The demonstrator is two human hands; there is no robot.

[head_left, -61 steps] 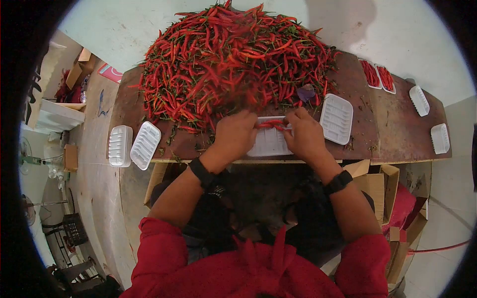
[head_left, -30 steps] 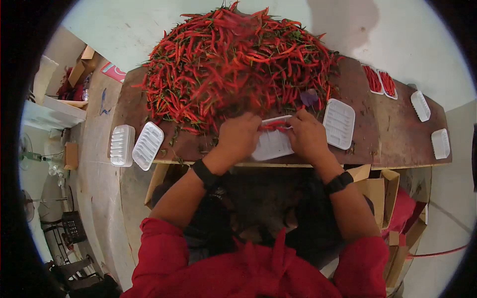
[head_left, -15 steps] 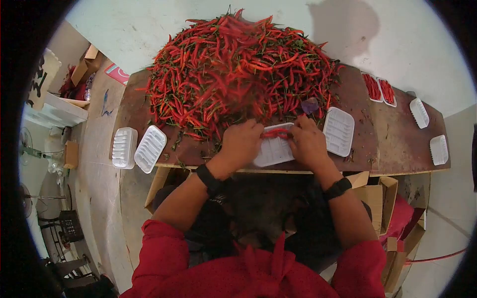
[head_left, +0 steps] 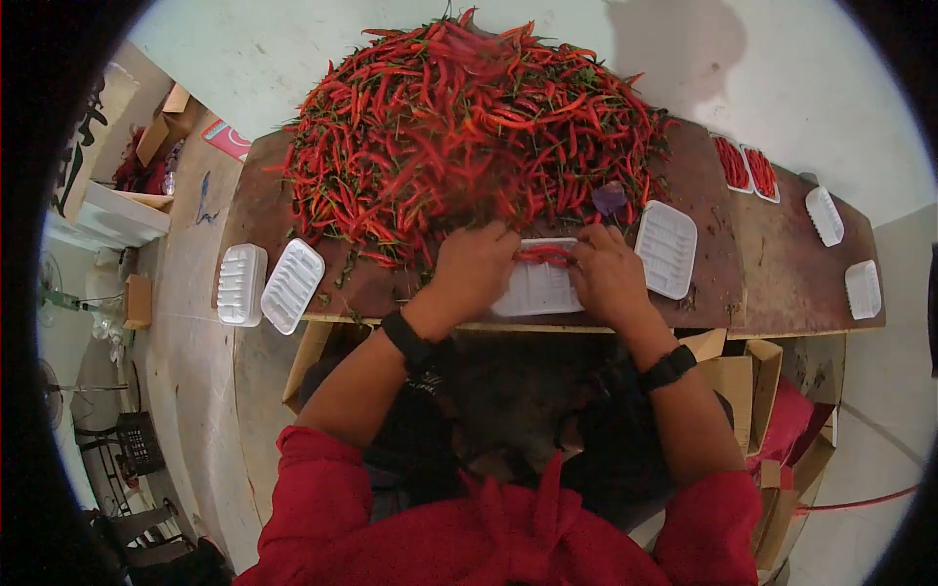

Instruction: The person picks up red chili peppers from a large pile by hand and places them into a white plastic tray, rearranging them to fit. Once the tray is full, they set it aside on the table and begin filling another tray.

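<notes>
A white ribbed tray lies near the table's front edge with several red chillies across its far end. My left hand is at the tray's left side, fingers curled at the left ends of these chillies. At the right side, my right hand has its fingers closed on their right ends. The large heap of red chillies with green stems rises just beyond both hands. Another white tray lies just right of my right hand.
White trays and a stack of them lie at the left. Two trays filled with chillies stand at the back right, with two more white trays at the far right. Cardboard boxes are below the table's front edge.
The tray between my hands shows a little higher in view. Both hands remain at the chillies' ends, with only slight shifts in the fingers.
</notes>
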